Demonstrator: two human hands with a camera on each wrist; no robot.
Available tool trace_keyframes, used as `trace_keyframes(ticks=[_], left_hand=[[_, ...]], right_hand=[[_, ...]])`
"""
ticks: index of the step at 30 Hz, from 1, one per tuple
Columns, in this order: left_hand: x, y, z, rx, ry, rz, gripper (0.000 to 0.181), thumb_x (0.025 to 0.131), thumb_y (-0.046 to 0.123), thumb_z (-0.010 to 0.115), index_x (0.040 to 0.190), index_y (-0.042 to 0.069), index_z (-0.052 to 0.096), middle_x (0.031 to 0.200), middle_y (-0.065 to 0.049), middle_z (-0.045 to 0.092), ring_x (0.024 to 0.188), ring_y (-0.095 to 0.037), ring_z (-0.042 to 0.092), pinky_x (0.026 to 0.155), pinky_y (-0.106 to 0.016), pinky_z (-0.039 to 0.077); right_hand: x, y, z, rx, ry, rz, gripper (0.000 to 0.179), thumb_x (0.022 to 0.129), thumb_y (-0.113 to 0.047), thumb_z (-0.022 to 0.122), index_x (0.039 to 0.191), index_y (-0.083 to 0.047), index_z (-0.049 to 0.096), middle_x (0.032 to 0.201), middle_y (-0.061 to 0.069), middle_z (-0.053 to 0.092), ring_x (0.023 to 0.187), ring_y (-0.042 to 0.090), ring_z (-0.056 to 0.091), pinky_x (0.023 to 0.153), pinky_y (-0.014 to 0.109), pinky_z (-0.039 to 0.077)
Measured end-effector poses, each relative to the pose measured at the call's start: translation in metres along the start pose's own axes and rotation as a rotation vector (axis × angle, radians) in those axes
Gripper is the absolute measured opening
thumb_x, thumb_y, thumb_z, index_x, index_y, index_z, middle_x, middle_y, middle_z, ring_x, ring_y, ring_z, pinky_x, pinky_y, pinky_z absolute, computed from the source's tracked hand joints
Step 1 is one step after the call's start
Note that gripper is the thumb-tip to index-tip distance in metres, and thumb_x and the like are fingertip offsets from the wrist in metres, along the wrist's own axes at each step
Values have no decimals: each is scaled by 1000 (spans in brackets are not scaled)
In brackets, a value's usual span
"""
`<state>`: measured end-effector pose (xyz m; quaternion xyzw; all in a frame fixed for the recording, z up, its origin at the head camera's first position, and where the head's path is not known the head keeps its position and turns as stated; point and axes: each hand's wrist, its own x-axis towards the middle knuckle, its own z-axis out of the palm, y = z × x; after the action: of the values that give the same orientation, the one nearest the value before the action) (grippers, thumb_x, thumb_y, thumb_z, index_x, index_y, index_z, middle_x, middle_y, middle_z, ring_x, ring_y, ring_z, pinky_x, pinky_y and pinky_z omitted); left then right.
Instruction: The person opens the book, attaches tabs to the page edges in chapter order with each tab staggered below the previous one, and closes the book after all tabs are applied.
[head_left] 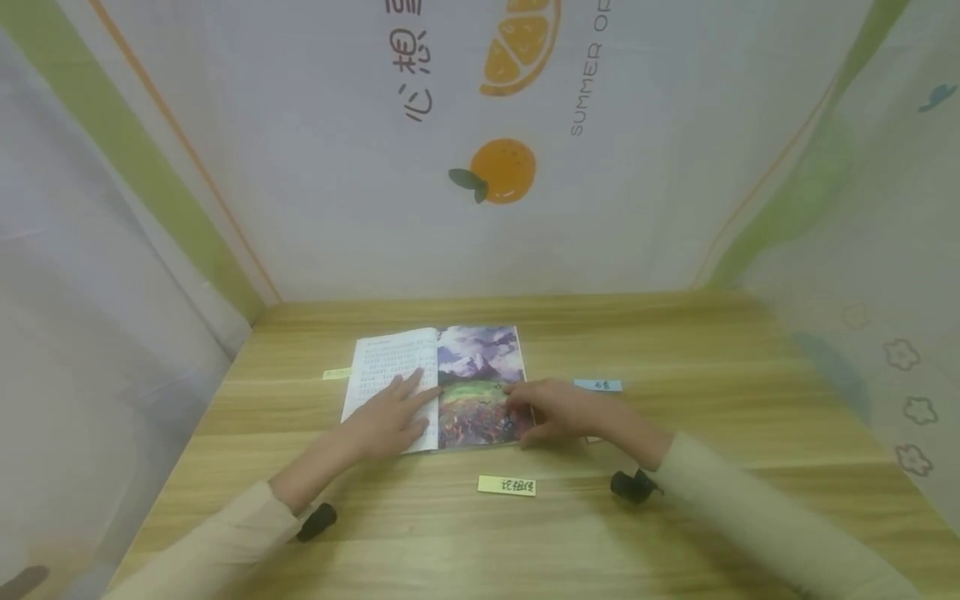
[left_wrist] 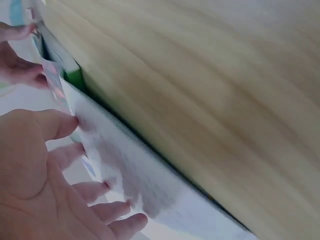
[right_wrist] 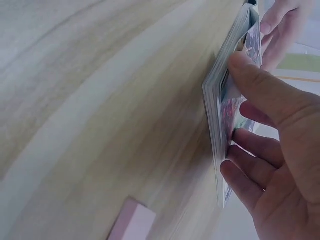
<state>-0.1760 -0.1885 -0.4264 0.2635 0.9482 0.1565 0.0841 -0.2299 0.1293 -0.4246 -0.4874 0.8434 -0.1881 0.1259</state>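
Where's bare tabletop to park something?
Bare: table between blue strip and the table's right edge; also nearside of the front yellow strip, between the sleeves. Crowded: open book, left hand and right hand on it.

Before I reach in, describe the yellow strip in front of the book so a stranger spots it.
On the wooden table, find the open book. In front of its picture page lies the yellow strip with dark handwriting. The blue strip and other yellow strip flank the book.

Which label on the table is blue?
The blue label beyond the right hand; the front label and left label are yellow, the partly hidden label pinkish.
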Motion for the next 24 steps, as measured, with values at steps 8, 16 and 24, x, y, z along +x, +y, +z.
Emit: trace_keyframes(ticks=[8,16,24], left_hand=[[24,32,2,22,-50,34,64,102,27,59,153,-6,37,159,-33,19,144,-55,15,116,-61,17],[41,53,10,3,-93,26,69,98,41,66,155,11,42,164,-23,17,143,-58,13,108,-68,29],[42,61,6,-47,-102,-20,82,88,49,76,156,16,42,165,-19,16,144,-57,10,102,-73,32]], right_hand=[[4,-3,2,-17,11,20,29,87,-14,80,114,-12,69,97,-4,65,77,7,58,68,19,52],[7,-4,7,-97,66,60,21,85,-9,80,100,-16,68,84,-13,57,73,4,55,67,19,52],[10,-7,9,-144,108,76,21,83,-4,79,92,-18,65,80,-14,56,70,5,54,64,19,50]])
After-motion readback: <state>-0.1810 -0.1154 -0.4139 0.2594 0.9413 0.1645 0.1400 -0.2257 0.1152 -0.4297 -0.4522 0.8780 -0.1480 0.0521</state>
